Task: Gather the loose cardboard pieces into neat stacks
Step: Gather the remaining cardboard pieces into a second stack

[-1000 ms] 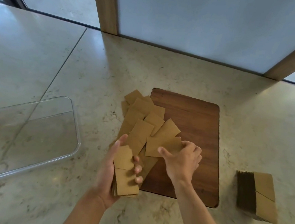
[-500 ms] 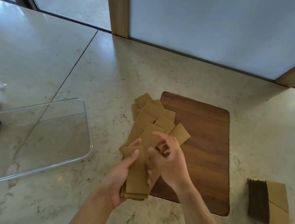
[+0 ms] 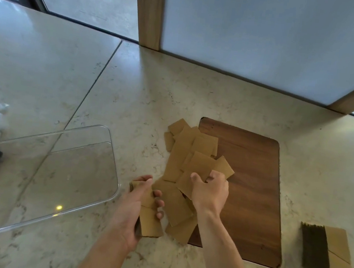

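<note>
Several loose brown cardboard pieces (image 3: 188, 148) lie scattered over the left edge of a dark wooden board (image 3: 251, 186) on the marble counter. My left hand (image 3: 134, 208) grips a small stack of gathered cardboard pieces (image 3: 149, 223), held on edge just left of the pile. My right hand (image 3: 209, 190) is over the near part of the pile, thumb and fingers pinching one loose piece (image 3: 188, 182). A finished neat stack of cardboard (image 3: 332, 255) stands on the counter at the far right.
A clear plastic tray (image 3: 50, 176) lies on the counter to the left. Dark and white objects sit at the left edge. A frosted panel wall with wooden posts bounds the back of the counter.
My right hand has left the stack in my left hand and moved right to the pile, taking hold of another loose piece. My left hand with its stack has shifted slightly left.
</note>
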A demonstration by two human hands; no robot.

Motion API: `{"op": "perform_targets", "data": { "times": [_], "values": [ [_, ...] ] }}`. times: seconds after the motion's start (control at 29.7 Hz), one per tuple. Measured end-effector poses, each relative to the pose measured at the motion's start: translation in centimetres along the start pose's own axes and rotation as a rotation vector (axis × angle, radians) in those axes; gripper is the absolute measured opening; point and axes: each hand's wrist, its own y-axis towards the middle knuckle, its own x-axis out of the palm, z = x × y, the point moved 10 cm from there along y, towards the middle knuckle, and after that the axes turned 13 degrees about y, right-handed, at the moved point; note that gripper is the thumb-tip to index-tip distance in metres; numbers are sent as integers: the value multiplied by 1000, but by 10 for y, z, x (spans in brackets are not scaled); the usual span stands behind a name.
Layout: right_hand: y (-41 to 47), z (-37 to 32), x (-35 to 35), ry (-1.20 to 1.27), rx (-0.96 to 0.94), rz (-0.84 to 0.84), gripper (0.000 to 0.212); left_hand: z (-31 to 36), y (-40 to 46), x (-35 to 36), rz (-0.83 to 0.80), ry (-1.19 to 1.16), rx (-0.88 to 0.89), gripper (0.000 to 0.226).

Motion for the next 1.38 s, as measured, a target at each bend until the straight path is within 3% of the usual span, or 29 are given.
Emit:
{"op": "perform_targets", "data": {
  "times": [0.13,0.24,0.27,0.34,0.37,0.44,0.51,0.54,0.61,0.64,0.74,0.84,0.94,0.98,1.05,1.11,1.18,1.28,1.38],
  "values": [
    [10,12,-32,180,67,40,31,17,9,6,28,153,94,4],
    [-13,2,-8,355,56,-328,7,32,14,19,1,372,173,23],
    [-26,-3,5,292,32,-472,8,33,14,27,-32,453,174,28],
    [-41,-5,25,152,-10,-626,17,31,15,38,-82,522,174,13],
    [-36,-8,26,133,-38,-585,20,30,19,39,-103,524,167,24],
    [-6,-15,6,123,-68,-283,18,23,24,40,-164,408,97,52],
    [17,-24,-10,35,-89,-47,21,24,24,40,-199,254,57,54],
    [24,-26,-5,-29,-93,-32,38,27,25,40,-194,229,63,49],
    [31,-27,10,-151,-81,-68,67,31,24,40,-165,203,76,42],
    [34,-29,15,-187,-84,-73,71,29,25,39,-149,176,60,42],
    [45,-33,10,-81,-60,-36,48,23,30,41,-154,12,-25,43],
    [49,-23,-6,169,34,-60,29,23,34,48,-196,-103,-52,58],
    [32,-29,1,585,102,-262,28,25,40,47,-172,-78,-31,66],
    [22,-33,10,612,109,-362,31,27,40,47,-156,-18,-16,69],
    [-6,-31,35,420,96,-546,31,26,41,43,-120,156,8,69],
    [-25,-26,53,130,2,-622,20,25,41,35,-54,243,24,51],
    [-15,-31,46,-3,-125,-468,16,25,40,28,-6,193,46,32],
    [12,-47,16,-53,-184,-125,20,30,36,25,-42,68,87,50],
    [13,-43,34,-330,-185,-161,66,33,31,24,-56,-18,104,53]
  ]
}}
